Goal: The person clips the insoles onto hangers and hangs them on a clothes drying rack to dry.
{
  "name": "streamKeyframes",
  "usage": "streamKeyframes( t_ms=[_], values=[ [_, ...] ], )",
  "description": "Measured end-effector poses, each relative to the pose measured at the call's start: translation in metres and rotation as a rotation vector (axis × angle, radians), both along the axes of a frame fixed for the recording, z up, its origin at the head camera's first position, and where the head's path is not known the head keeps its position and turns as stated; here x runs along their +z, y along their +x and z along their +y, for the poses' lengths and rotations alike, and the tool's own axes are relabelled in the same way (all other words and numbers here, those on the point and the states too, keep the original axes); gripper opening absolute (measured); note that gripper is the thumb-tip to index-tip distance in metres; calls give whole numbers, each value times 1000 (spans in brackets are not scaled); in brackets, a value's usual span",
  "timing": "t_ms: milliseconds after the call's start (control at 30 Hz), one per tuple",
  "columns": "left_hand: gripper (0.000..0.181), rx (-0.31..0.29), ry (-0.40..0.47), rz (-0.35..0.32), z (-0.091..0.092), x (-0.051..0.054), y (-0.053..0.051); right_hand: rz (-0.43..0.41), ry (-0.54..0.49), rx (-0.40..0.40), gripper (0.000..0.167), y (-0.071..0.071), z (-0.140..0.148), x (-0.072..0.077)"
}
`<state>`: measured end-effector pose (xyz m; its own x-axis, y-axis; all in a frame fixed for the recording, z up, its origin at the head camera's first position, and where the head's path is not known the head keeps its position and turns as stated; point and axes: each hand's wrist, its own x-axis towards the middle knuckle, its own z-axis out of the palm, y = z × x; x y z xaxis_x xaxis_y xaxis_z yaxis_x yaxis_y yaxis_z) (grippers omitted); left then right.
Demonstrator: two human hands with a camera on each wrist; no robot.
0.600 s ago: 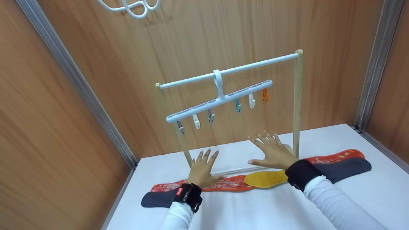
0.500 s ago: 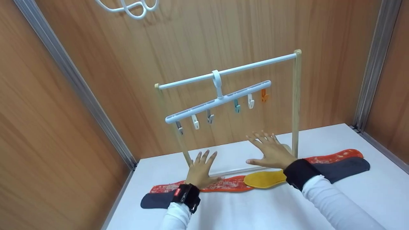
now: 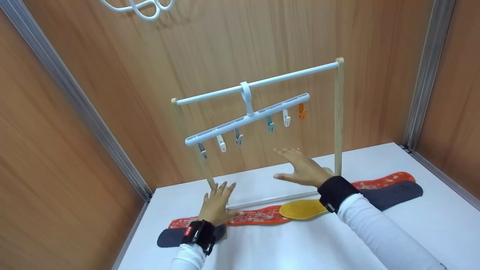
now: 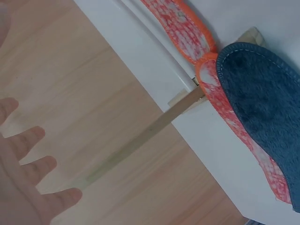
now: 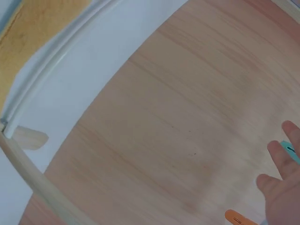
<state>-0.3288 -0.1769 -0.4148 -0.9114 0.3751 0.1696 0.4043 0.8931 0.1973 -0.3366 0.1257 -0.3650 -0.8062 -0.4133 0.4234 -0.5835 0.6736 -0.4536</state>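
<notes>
My left hand [image 3: 216, 205], fingers spread and holding nothing, is above a red patterned insole and a dark insole [image 3: 170, 237]. My right hand [image 3: 304, 169] holds nothing either; its fingers extend leftward below the clips of a pale blue clip hanger [image 3: 247, 119]. The hanger hooks over the white top bar [image 3: 292, 75] of a wooden-post rack. A second red insole [image 3: 258, 216] and a yellow insole [image 3: 303, 209] lie along the rack's front. In the left wrist view the dark insole [image 4: 262, 98] shows blue and fuzzy, overlapping a red one [image 4: 225, 103].
Orange [image 3: 302, 111], teal [image 3: 270, 124], white and grey clips hang from the hanger. Another red insole [image 3: 390, 180] and dark insole [image 3: 393, 195] lie at the right, partly behind the right forearm. White looped wire [image 3: 146, 9] is high on the wooden back wall [image 3: 210, 48].
The whole head view has shifted left. My left hand has drawn back slightly leftward; my right hand has risen a little and turned, its fingers nearer together.
</notes>
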Motion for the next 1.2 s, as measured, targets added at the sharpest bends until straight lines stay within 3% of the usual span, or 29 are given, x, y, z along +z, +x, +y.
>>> streamKeyframes(
  t_ms=[267,600,733,1000,1200],
  values=[
    [89,30,17,-22,-21,-4,3,-35,-198,42,74,-8,-13,17],
    [89,70,24,-88,-44,-15,3,-116,-300,107,68,-21,-35,37],
    [90,76,17,-134,-48,-23,5,-123,-352,139,64,-23,-40,38],
    [84,15,26,-167,-56,-35,5,-164,-408,215,54,-32,-48,31],
    [78,46,19,-193,-69,-44,-2,-214,-491,234,56,-43,-60,36]
  ],
)
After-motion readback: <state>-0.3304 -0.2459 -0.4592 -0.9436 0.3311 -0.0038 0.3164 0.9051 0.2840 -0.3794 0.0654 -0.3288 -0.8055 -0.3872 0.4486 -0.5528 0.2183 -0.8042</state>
